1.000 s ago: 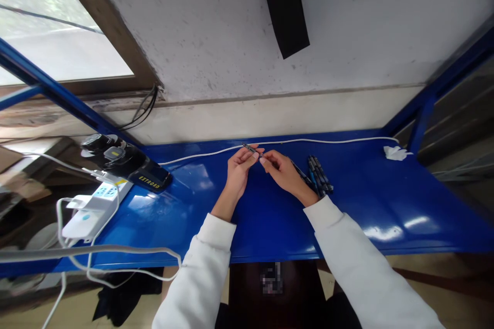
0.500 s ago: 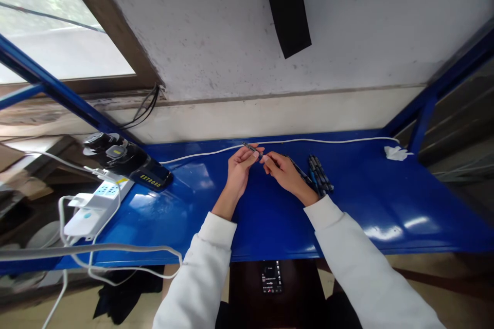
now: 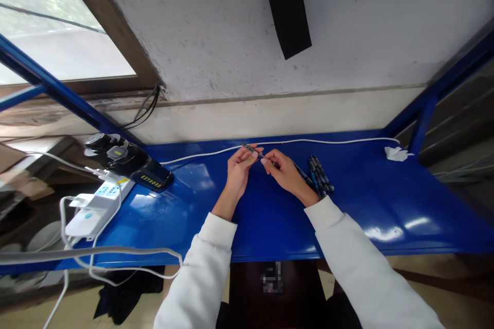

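Note:
My left hand (image 3: 240, 167) is closed on a slim dark pen (image 3: 249, 148), its pointed tip angled up and to the left. The pen's dark length runs down to the right toward my right hand (image 3: 284, 170), whose thumb and fingers pinch it at that end. Whether this is one piece or two parts of a pen, I cannot tell. Just right of my right wrist lies a bunch of dark pens (image 3: 320, 175) on the blue table, some of them partly hidden by the wrist.
A white cable (image 3: 301, 140) runs along the back of the blue table (image 3: 270, 216). At left are a black bottle (image 3: 131, 162) and a white power strip (image 3: 96, 205) with loose cords. A crumpled white tissue (image 3: 397, 153) lies at the right. A blurred phone (image 3: 272, 277) is below the edge.
My right hand has shifted slightly to the right, and more of the pen's dark length shows between the hands. My left hand has stayed nearly still.

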Tool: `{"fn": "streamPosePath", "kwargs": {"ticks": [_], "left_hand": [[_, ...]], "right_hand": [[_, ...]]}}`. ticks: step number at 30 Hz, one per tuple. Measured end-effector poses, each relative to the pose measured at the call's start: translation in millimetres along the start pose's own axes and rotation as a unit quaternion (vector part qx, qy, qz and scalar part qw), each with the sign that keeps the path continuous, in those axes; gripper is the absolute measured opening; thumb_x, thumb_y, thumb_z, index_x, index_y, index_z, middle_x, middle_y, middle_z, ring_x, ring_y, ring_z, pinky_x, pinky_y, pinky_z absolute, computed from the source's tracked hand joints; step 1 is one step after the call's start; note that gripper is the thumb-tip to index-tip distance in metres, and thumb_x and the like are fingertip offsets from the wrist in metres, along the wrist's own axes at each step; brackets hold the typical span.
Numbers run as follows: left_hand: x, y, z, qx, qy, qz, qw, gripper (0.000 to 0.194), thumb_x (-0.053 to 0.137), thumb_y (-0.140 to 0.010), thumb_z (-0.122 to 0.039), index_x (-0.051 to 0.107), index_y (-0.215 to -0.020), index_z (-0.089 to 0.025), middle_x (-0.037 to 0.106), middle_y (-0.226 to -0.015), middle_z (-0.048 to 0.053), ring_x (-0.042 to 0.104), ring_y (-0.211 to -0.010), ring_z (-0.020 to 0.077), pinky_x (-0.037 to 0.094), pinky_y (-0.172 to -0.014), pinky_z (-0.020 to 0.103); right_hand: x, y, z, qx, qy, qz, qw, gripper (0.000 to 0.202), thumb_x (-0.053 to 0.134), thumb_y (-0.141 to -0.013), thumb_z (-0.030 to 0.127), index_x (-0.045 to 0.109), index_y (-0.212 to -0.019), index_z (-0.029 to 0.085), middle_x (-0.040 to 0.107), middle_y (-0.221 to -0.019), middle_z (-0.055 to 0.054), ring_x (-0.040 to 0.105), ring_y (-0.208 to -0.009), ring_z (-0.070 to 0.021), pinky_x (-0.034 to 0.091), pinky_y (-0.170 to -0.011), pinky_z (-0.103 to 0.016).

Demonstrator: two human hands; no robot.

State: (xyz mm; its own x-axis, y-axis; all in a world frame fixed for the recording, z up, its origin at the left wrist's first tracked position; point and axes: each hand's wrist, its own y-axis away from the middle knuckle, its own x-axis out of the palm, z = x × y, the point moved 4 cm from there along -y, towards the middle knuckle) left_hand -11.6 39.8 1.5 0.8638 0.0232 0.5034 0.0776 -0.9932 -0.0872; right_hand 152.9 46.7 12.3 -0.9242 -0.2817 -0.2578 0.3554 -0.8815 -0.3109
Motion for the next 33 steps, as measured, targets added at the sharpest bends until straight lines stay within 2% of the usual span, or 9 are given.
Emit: {"fn": "streamPosePath", "kwargs": {"ticks": [7,12,17,22,25,28,33], "left_hand": [[0.5,1.0,-0.4,-0.001,0.007,-0.005,1.000,0.036,0.096,-0.083,-0.031,0.085,-0.116,-0.020,0.086,-0.115,0.012,0.078,-0.106,0.0238,0.056,-0.101,0.038],[1.3,1.0,-0.7,-0.005,0.017,-0.008,1.000,0.039,0.097,-0.083,-0.033,0.085,-0.118,-0.020,0.085,-0.121,0.013,0.078,-0.111,0.0251,0.055,-0.102,0.038],[-5.8,-2.2,2.2,-0.017,0.022,-0.063,0.998,0.034,0.093,-0.088,-0.047,0.086,-0.104,-0.019,0.085,-0.119,0.013,0.079,-0.105,0.0217,0.054,-0.094,0.033],[-7.9,-2.7,2.5,-0.011,0.022,-0.059,0.998,0.037,0.093,-0.088,-0.051,0.087,-0.108,-0.021,0.085,-0.122,0.012,0.078,-0.104,0.0198,0.054,-0.093,0.031],[-7.4,-2.1,0.8,0.003,0.015,-0.045,0.999,0.036,0.092,-0.088,-0.051,0.088,-0.108,-0.021,0.085,-0.122,0.012,0.078,-0.106,0.0198,0.055,-0.093,0.030],[-7.4,-1.9,-0.8,0.012,0.006,-0.042,0.999,0.035,0.092,-0.088,-0.051,0.088,-0.107,-0.022,0.085,-0.121,0.011,0.078,-0.107,0.0210,0.056,-0.093,0.031],[-7.1,-2.5,-2.4,0.013,-0.004,-0.043,0.999,0.035,0.091,-0.088,-0.052,0.088,-0.105,-0.022,0.085,-0.121,0.011,0.078,-0.108,0.0237,0.056,-0.093,0.033]], "right_hand": [[1.9,0.5,-5.5,0.028,0.006,0.029,0.999,0.045,0.050,-0.115,0.059,0.064,-0.091,0.024,0.066,-0.071,0.002,0.055,-0.061,-0.0156,0.041,-0.063,-0.032],[2.0,-0.1,-3.7,0.010,0.004,0.006,1.000,0.036,0.060,-0.112,0.056,0.066,-0.096,0.025,0.066,-0.074,0.002,0.058,-0.064,-0.0161,0.043,-0.064,-0.032],[-1.3,0.6,-5.2,-0.002,0.007,-0.034,0.999,0.028,0.069,-0.107,0.054,0.065,-0.110,0.026,0.068,-0.078,0.002,0.063,-0.068,-0.0175,0.047,-0.067,-0.032],[-3.4,1.4,-3.7,0.001,0.012,-0.032,0.999,0.031,0.064,-0.110,0.054,0.068,-0.100,0.025,0.065,-0.074,0.002,0.059,-0.066,-0.0158,0.044,-0.065,-0.031],[-3.5,0.9,-4.9,0.029,-0.022,-0.017,0.999,0.040,0.060,-0.111,0.058,0.071,-0.095,0.024,0.060,-0.069,0.002,0.051,-0.060,-0.0139,0.039,-0.059,-0.030],[-2.8,0.1,-8.4,0.063,-0.082,-0.003,0.995,0.045,0.064,-0.107,0.065,0.073,-0.094,0.023,0.057,-0.065,0.003,0.045,-0.054,-0.0122,0.033,-0.053,-0.028],[0.2,-0.4,-10.2,0.110,-0.169,0.011,0.979,0.045,0.072,-0.101,0.067,0.075,-0.093,0.022,0.057,-0.061,0.003,0.042,-0.049,-0.0105,0.030,-0.047,-0.026]]}}
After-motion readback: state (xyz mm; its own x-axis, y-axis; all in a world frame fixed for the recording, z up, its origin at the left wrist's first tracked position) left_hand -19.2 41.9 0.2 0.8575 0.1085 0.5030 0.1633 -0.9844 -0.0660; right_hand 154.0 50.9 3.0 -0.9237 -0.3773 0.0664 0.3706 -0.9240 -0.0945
